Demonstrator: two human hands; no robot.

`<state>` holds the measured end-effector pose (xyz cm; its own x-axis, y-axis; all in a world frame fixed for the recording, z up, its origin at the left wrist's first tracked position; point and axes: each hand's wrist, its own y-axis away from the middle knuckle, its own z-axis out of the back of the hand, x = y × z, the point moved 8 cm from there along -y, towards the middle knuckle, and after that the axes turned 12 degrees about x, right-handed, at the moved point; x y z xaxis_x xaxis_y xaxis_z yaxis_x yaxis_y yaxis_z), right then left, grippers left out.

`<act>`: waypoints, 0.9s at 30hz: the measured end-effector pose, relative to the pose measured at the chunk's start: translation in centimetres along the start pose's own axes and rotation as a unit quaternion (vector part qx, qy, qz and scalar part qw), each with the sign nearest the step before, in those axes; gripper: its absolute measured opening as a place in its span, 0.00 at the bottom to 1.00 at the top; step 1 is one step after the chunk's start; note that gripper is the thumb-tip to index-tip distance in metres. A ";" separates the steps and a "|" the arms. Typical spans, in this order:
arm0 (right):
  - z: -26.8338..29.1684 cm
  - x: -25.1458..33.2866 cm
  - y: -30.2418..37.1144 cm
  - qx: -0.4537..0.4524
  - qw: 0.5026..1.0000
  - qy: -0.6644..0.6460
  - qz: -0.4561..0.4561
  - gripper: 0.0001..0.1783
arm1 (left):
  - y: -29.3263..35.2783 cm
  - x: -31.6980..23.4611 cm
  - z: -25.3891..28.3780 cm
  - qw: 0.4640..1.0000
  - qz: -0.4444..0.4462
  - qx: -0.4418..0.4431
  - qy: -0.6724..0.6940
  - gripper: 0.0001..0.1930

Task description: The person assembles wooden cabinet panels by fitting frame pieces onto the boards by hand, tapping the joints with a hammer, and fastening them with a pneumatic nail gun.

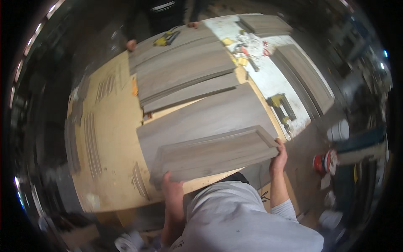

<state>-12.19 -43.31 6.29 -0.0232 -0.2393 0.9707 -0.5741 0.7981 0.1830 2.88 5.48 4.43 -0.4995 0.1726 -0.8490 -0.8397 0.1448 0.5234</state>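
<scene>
Between my two hands is a grey-brown framed cabinet door (214, 156), its long side running left to right near the table's front edge. My left hand (172, 187) grips its near left corner, and my right hand (278, 157) is closed round its right end. The far edge of the door overlaps a large flat grey-brown panel (201, 115) lying on the table. Whether the door rests on that panel or is held just above it, I cannot tell. Fingers under the door are hidden.
More grey panels (184, 69) lie farther back, a yellow-black nail gun (167, 38) on them. Another nail gun (282, 110) lies on the white surface at right. Thin strips (91, 145) line the wooden table's left. Across the table, another person's hand (132, 45) touches the panel edge.
</scene>
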 end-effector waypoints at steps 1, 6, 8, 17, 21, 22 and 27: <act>-0.5 -0.6 1.3 0.018 0.999 0.003 -0.030 0.27 | 1.5 -4.4 0.1 0.946 -0.001 -0.019 -0.324 0.31; -3.7 -5.1 5.7 0.125 0.973 0.097 -0.170 0.27 | -1.0 -14.1 4.2 0.907 -0.182 -0.028 0.380 0.24; -6.6 -7.7 8.1 0.213 0.933 0.069 -0.281 0.25 | 0.8 -22.8 3.4 0.919 -0.293 -0.043 0.259 0.26; -12.3 -5.6 -6.4 0.438 0.883 0.116 -0.125 0.20 | 3.7 -41.8 -10.8 0.853 -0.472 -0.021 -0.223 0.22; -9.3 -1.8 -20.8 0.317 0.922 0.216 -0.053 0.21 | -1.3 -39.7 -26.7 0.752 -0.414 0.085 -0.505 0.22; -8.8 -0.4 -24.2 0.274 0.928 0.249 -0.026 0.21 | -2.7 -38.5 -29.7 0.728 -0.405 0.092 -0.546 0.23; -10.6 2.4 -37.3 0.209 0.921 0.319 0.075 0.20 | -9.6 -31.4 -37.7 0.673 -0.326 0.129 -0.651 0.21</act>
<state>17.83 -67.81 3.41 0.2826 0.3365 0.8983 -0.8714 0.4815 0.0938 18.57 -38.03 23.37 0.7088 0.6735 -0.2099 -0.6410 0.7391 0.2071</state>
